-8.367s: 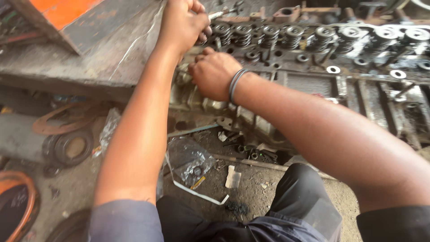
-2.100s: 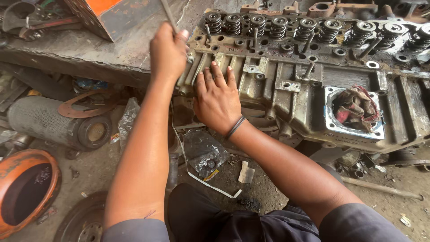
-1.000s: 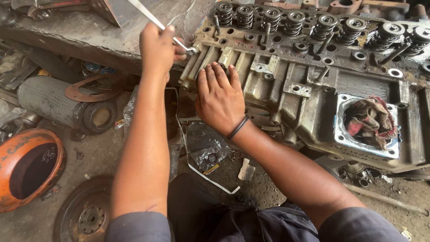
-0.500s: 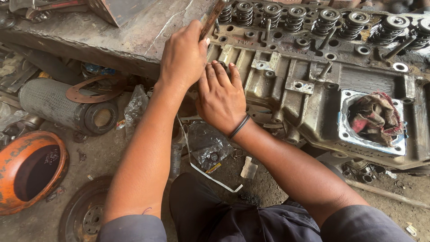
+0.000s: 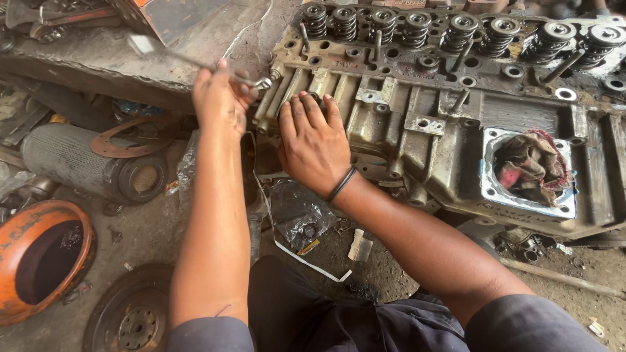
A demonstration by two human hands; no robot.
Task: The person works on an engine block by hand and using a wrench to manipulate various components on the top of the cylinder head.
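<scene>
Landmark = cylinder head [image 5: 450, 124]. Far left of it, on the ground: orange drum [image 5: 39, 261], then grey filter [image 5: 85, 163] w/ a gasket [image 5: 127, 140] on top.

Your left hand [image 5: 218, 104] sits just off the head's left end, fist wrapped round a wrench [image 5: 195, 62]. Wrench's long axis runs up-left to down-right; its ring end meets the head's left corner, so the fastener lies right of that hand, and left is the nearer hand.

Your right hand [image 5: 313, 146] lies flat, fingers spread wide, on the head's left front face, gripping nothing.

Toward the head's right end: rag [image 5: 531, 166] stuffed in a port.
</scene>
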